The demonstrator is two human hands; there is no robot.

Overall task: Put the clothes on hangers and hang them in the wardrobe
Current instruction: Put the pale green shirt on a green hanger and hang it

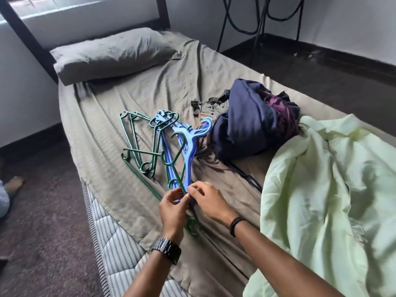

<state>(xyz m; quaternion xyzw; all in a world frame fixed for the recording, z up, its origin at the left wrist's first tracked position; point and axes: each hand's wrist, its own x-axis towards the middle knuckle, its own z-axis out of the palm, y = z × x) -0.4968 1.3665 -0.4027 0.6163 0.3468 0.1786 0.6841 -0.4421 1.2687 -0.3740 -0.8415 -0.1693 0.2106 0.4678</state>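
Note:
A tangle of green hangers (140, 144) and light blue hangers (188, 142) lies on the bed. My left hand (173, 207) and my right hand (209, 199) meet at the near end of the pile, fingers pinching the lower ends of a blue and a green hanger. To the right sits a heap of clothes (252, 123), dark navy with purple and olive pieces. A pale green garment (325, 200) is spread over the bed's near right side.
The bed's olive sheet (132, 93) has a grey pillow (111, 54) at its head. A black metal stand (259, 24) is at the back right. Dark carpet (42, 211) lies left of the bed, with a person's foot (14, 184) at the left edge.

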